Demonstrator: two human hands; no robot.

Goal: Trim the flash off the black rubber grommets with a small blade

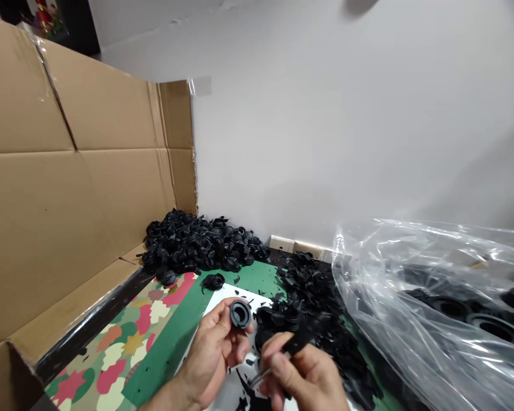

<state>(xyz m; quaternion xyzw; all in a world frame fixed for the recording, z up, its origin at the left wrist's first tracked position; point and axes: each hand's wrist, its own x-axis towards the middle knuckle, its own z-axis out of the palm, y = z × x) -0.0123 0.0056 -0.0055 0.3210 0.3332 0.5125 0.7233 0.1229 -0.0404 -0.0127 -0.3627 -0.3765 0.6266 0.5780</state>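
My left hand [216, 348] holds a round black rubber part [240, 314] between thumb and fingers, its hollow ring end turned up toward me. My right hand [302, 374] is closed around a slim tool [260, 377] with a narrow metal tip that points down to the left; its exact kind is not clear. A dark strip, blurred, sticks out above the right fingers, and I cannot tell whether it is the tool's handle or a scrap. Beneath both hands lies a white sheet [223, 294] with black shavings on it. One loose black part [213, 282] rests beyond the left hand.
A large heap of similar black parts [201, 242] sits against the wall and cardboard [89, 211]. Black trimmings [312, 285] pile up on the right. A clear plastic bag [368, 297] with black rings stands far right. Green and patterned sheets [124, 348] cover the left side.
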